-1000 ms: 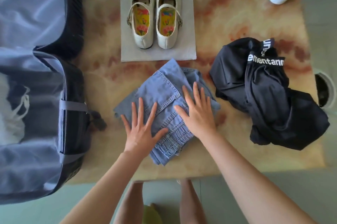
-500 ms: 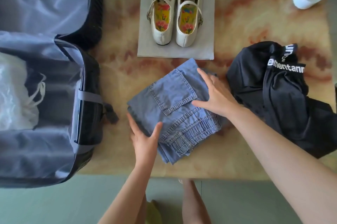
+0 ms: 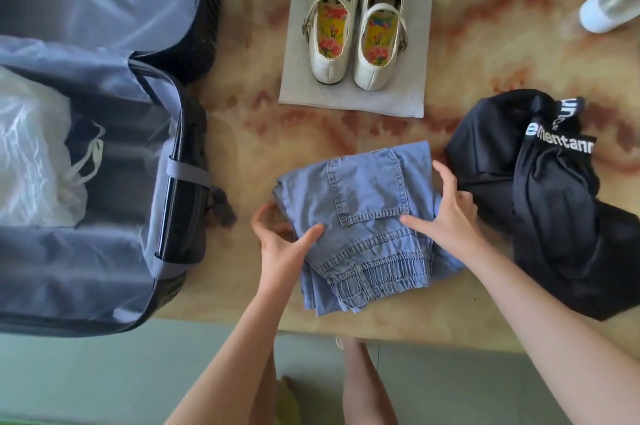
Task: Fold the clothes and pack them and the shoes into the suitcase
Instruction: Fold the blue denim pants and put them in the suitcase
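1. Locate the folded denim garment (image 3: 367, 217). It lies mid-table (image 3: 242, 134), toward the 6 o'clock edge. The open suitcase (image 3: 180, 189) sits at its 9 o'clock, the shoes (image 3: 360, 37) at 12 o'clock and the crumpled black garment (image 3: 554, 217) at 3 o'clock.
2. Check your grasp. Your left hand (image 3: 280, 244) grips the bundle's 9 o'clock edge, thumb on top and fingers curled under. Your right hand (image 3: 450, 217) grips the 3 o'clock edge, thumb on top and fingers wrapped round the side.
3. Expect light, soft, limp cloth. It is not fragile, and the denim weave probably grips well.
4. Treat the stacked layers as loose. They already fan out at 6 o'clock, below the elastic waistband.
5. Support the bottom layer from both sides and keep the bundle level. Do not lift it by one corner.
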